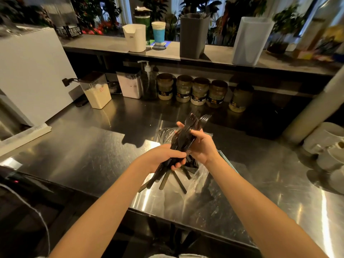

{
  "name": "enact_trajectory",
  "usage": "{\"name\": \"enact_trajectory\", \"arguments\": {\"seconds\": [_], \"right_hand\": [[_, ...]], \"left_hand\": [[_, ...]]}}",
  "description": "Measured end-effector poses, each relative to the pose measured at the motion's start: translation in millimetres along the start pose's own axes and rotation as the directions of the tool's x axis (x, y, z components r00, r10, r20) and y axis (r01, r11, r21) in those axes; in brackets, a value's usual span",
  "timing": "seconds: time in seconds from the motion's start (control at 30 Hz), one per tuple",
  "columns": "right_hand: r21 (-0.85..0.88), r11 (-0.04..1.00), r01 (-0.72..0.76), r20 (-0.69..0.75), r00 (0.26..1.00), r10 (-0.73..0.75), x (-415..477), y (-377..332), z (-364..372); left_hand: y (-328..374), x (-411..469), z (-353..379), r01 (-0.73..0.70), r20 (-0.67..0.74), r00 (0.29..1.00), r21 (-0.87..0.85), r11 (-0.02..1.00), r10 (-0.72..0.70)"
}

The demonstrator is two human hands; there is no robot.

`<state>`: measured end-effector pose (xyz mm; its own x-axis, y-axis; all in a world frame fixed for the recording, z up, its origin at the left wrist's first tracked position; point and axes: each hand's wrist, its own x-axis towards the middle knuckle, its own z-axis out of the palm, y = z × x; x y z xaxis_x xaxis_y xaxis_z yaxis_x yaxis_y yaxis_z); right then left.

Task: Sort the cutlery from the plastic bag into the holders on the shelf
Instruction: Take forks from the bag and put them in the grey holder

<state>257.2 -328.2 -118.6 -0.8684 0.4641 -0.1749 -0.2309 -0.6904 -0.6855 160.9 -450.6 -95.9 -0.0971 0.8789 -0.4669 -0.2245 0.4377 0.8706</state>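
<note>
Both grip one bundle of black cutlery (pixel 183 139) — left hand (pixel 165 155) round the handles, right hand (pixel 202 146) near the fork heads — above the plastic bag (pixel 195 185) by the counter's (pixel 83 155) front edge. Likely still gathering; next, separate by type and reach up to the holders (pixel 193 36) on the shelf (pixel 104 43).

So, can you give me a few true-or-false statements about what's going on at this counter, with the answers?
1. The left hand and the right hand both grip the black cutlery. True.
2. The plastic bag hangs from the shelf. False: it lies on the counter, under the hands.
3. On the shelf, the dark grey holder stands between the white holder and the pale holder. True.
4. The jars stand on the shelf next to the holders. False: they stand in a row on the counter, below the shelf.
</note>
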Motion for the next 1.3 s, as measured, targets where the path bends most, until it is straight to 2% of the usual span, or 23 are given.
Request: {"name": "enact_trajectory", "arguments": {"seconds": [0.1, 0.2, 0.27, 0.43, 0.5, 0.6, 0.67, 0.73, 0.83, 1.0, 1.1, 1.2, 1.3], "right_hand": [[-0.015, 1.0, 0.019, -0.053, 0.998, -0.02, 2, -14, 2], [-0.148, 0.989, -0.018, -0.116, 0.993, 0.001, 4, -29, 6], [-0.261, 0.965, -0.021, -0.132, 0.991, -0.015, 7, -33, 6], [-0.432, 0.898, 0.085, -0.138, 0.978, -0.159, 19, -29, -10], [-0.393, 0.915, 0.089, -0.127, 0.98, -0.15, 19, -29, -13], [-0.277, 0.955, 0.104, -0.007, 0.994, -0.111, 18, -25, -23], [-0.294, 0.954, 0.055, 0.05, 0.998, -0.042, 21, -19, -28], [-0.358, 0.934, -0.005, 0.029, 0.999, 0.017, 28, -15, -26], [-0.391, 0.919, -0.036, -0.059, 0.998, 0.014, 37, -21, -23], [-0.267, 0.963, -0.039, -0.133, 0.991, 0.003, 50, -25, -25], [-0.291, 0.957, -0.019, -0.16, 0.987, -0.029, 54, -23, -25], [-0.3, 0.954, -0.014, -0.205, 0.978, -0.05, 59, -23, -30], [-0.253, 0.967, -0.005, -0.27, 0.961, -0.065, 63, -26, -34]], "left_hand": [[1, 9, 1, -0.039, 0.035, 0.999, 0.042, 0.998, 0.038], [0, 18, 5, -0.098, 0.037, 0.995, 0.094, 0.991, 0.095], [0, 25, 8, -0.134, 0.045, 0.99, 0.07, 0.989, 0.131], [5, 46, 8, -0.165, 0.024, 0.986, -0.056, 0.985, 0.166], [8, 54, 8, -0.18, 0.018, 0.983, 0.001, 0.984, 0.18], [16, 63, 5, -0.242, 0.012, 0.97, -0.03, 0.97, 0.243], [23, 70, 2, -0.264, -0.001, 0.964, -0.023, 0.964, 0.265], [29, 78, -1, -0.258, -0.012, 0.966, 0.06, 0.964, 0.26], [39, 86, -8, -0.232, 0.018, 0.972, 0.182, 0.955, 0.233], [54, 94, -24, -0.243, 0.17, 0.966, 0.351, 0.905, 0.193], [54, 98, -26, -0.219, 0.197, 0.965, 0.251, 0.943, 0.171], [49, 103, -26, -0.147, 0.151, 0.978, 0.033, 0.989, 0.141], [40, 113, -26, -0.141, 0.11, 0.983, -0.064, 0.988, 0.147]]}}
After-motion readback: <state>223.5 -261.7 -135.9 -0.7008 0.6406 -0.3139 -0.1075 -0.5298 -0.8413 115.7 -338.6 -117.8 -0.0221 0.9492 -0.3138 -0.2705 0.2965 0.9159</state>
